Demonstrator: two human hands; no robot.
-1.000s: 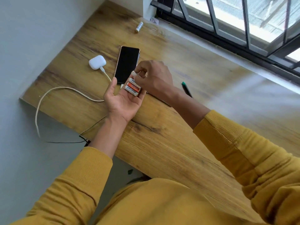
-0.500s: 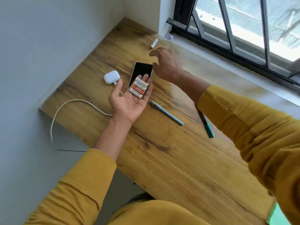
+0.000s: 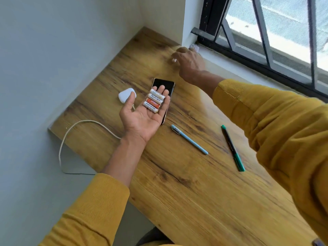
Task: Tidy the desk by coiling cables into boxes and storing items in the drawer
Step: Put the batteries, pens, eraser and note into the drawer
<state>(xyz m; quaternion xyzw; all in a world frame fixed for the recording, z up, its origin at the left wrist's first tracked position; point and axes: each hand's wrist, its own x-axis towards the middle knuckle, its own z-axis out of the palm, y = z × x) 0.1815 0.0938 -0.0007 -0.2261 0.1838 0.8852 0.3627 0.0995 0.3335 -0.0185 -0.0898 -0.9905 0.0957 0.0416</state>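
My left hand [image 3: 140,119] lies palm up and flat above the wooden desk [image 3: 177,189], carrying several AA batteries [image 3: 154,102] side by side on its straight fingers. Stretched to the far corner by the window, my right hand [image 3: 190,63] has its fingers curled down over a loose battery [image 3: 174,60], whose white tip pokes out at the fingertips. A black phone [image 3: 164,84] lies under my left fingers. A white earbud case [image 3: 125,96] sits left of it, and its white cable [image 3: 71,132] loops off the desk's left edge.
A light blue pen [image 3: 190,142] and a green marker [image 3: 232,148] lie on the desk to the right of my left hand. Walls close the left side and far corner. A barred window [image 3: 266,41] runs along the right. A crumpled scrap [image 3: 194,47] sits on the sill.
My right hand has left the batteries in my left palm and reached across to the far corner, closing over the loose battery. My left hand stays flat with its batteries.
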